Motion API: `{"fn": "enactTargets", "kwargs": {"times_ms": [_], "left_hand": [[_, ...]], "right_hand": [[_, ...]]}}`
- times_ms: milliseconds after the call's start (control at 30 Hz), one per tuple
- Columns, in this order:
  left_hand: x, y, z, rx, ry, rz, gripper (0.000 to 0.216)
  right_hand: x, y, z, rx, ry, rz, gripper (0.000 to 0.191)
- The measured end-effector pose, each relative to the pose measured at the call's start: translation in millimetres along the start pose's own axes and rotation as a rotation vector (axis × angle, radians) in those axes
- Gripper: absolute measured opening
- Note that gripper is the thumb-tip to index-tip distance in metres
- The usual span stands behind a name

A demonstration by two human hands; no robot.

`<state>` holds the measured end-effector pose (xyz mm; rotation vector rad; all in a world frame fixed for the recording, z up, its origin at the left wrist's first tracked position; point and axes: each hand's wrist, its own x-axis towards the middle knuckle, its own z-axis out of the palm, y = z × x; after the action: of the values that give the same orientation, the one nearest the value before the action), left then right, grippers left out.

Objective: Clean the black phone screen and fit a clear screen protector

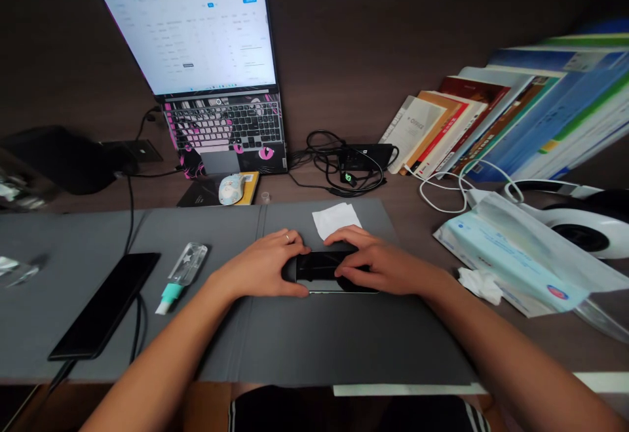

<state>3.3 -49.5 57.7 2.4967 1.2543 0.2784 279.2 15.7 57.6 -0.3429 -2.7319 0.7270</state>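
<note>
A black smartphone (pixel 319 265) lies flat and crosswise on the grey desk mat (pixel 344 340). My left hand (pixel 263 265) is closed around its left end, thumb at the near edge and fingers at the far edge. A ring shows on one finger. My right hand (pixel 378 263) rests over the phone's right part, fingers apart; one fingertip touches the dark screen and another reaches past the far edge. Just beyond lies a white wipe (pixel 337 220). What the right palm covers is hidden.
A clear spray bottle (pixel 187 267) and a second dark phone (pixel 105 307) lie left. Behind stand a laptop (pixel 226 130), a mouse (pixel 230 189) and tangled cables (pixel 344 157). At right are a wipes packet (pixel 506 248), a crumpled tissue (pixel 480 285), headphones (pixel 609 222) and books (pixel 457 124).
</note>
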Motion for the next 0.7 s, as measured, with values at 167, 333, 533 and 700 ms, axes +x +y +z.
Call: {"fn": "enactTargets", "kwargs": {"times_ms": [167, 333, 533, 700], "left_hand": [[-0.1, 0.2, 0.3, 0.004, -0.006, -0.003, 0.060], [-0.4, 0.7, 0.7, -0.004, 0.002, -0.004, 0.060], [-0.1, 0.8, 0.9, -0.004, 0.002, -0.004, 0.061], [-0.4, 0.3, 1.7, 0.007, -0.003, -0.005, 0.062]], "right_hand": [[-5.3, 7.2, -5.8, 0.012, -0.003, 0.029, 0.023], [-10.9, 10.4, -13.6, -0.001, -0.016, 0.065, 0.028], [-2.8, 2.2, -5.3, -0.007, -0.021, 0.067, 0.026], [9.6, -4.6, 7.8, -0.039, -0.015, 0.031, 0.029]]}}
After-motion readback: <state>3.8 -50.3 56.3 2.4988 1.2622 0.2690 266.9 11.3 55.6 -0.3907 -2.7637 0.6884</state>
